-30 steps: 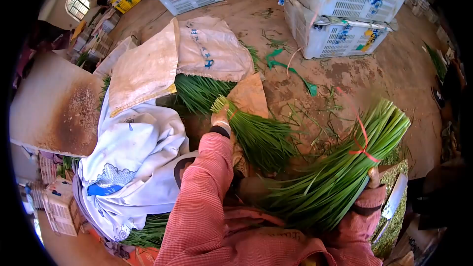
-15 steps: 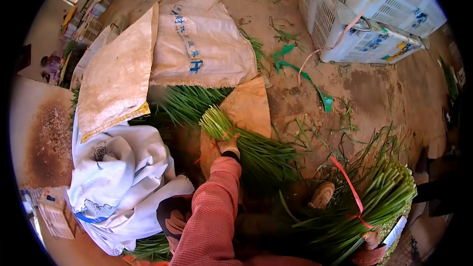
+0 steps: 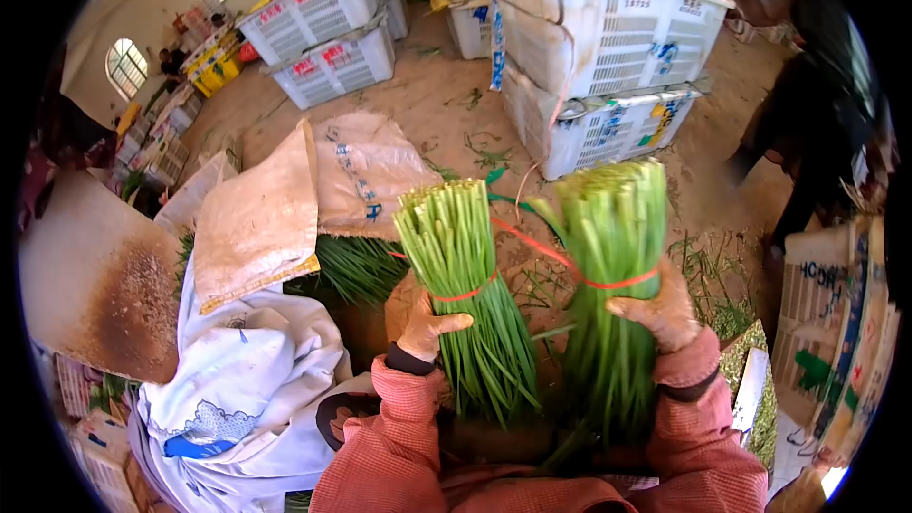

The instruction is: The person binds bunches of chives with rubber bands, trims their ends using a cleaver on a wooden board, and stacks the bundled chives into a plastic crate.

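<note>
My left hand [image 3: 423, 325] is wrapped round the left side of a green stalk bundle [image 3: 458, 256], just below its red tie. The bundle stands nearly upright, pale cut ends on top. A second, thicker bundle [image 3: 613, 228] is upright to its right, slightly blurred, with my right hand [image 3: 662, 312] closed round it at its red tie. The two bundles are apart at the top. A loose red strip runs between them.
White crates [image 3: 608, 33] are stacked ahead, more crates [image 3: 328, 38] back left. A woven sack [image 3: 256, 214] covers greens [image 3: 356, 266] at left, above white cloth [image 3: 256, 351]. A person in dark clothes [image 3: 817, 104] is at the right, near another crate stack [image 3: 817, 323].
The view has tilted up. Both bundles, which lay low and apart, are now raised upright side by side. My right hand has come in from the lower right with the thicker one.
</note>
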Demonstrator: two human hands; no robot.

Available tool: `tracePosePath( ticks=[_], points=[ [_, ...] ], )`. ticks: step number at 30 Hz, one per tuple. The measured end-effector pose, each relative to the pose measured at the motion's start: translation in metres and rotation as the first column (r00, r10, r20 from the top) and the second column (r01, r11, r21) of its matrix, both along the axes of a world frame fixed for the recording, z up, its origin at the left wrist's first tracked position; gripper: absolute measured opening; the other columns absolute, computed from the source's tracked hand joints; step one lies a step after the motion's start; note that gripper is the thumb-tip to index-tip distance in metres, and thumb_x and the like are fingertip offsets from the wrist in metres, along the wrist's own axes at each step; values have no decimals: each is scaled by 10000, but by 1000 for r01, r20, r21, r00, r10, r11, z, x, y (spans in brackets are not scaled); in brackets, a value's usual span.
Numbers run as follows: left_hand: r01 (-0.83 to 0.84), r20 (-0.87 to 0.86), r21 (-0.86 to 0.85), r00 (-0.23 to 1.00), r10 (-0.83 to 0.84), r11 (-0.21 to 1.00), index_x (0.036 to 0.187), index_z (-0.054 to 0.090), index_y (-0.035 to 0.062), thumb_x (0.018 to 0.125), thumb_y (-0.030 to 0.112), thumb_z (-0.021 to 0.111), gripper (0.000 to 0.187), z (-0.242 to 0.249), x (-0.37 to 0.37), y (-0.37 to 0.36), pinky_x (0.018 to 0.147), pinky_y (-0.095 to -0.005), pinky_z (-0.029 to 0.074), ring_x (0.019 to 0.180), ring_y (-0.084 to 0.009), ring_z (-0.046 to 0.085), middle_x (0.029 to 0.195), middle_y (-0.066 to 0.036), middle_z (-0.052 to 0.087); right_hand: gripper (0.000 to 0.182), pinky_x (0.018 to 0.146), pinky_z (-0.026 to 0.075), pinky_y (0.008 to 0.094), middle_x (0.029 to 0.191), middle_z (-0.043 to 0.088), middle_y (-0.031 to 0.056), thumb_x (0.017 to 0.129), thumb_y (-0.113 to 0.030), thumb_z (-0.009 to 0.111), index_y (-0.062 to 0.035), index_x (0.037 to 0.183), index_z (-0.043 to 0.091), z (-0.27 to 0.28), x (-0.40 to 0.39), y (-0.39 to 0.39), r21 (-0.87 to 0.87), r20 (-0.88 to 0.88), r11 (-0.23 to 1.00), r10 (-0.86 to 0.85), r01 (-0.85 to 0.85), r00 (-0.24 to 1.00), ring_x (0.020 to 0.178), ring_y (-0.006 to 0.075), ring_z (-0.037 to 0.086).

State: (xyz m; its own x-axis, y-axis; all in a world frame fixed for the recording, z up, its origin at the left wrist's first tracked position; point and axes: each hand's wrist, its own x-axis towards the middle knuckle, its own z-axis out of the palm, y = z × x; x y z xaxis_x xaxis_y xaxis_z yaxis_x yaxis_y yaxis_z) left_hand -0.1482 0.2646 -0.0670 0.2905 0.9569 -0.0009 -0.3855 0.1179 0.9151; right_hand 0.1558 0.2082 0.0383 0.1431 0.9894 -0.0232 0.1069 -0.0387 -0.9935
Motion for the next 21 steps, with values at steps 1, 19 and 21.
tracePosePath(
  ticks=[1,19,21],
  points=[
    [6,-83,94,997,2,996,1204,457,19,570,86,769,709,26,15,-5,875,-329,424,977,-198,553,1062,-62,583,804,932,404,336,1084,580,124,534,-198,843,-6,1200,437,5,-18,7,79,86,997,12,-19,996,1027,233,534],
    [456,-888,201,458,-35,867,1304,343,10,576,327,829,931,373,-35,-139,1010,-322,285,1159,-185,418,1260,-100,471,717,951,364,370,1131,525,98,632,-274,796,-10,1187,426,101,-172,-89,320,-830,935,353,-151,432,1053,228,486],
    [393,-818,-54,511,-266,918,1295,363,9,534,331,848,958,330,-51,-159,1016,-328,288,1164,-187,423,1260,-92,474,740,953,353,385,1159,511,101,646,-291,790,-12,1209,400,50,-183,-118,143,-802,934,304,-328,514,1052,231,490]
  ],
)
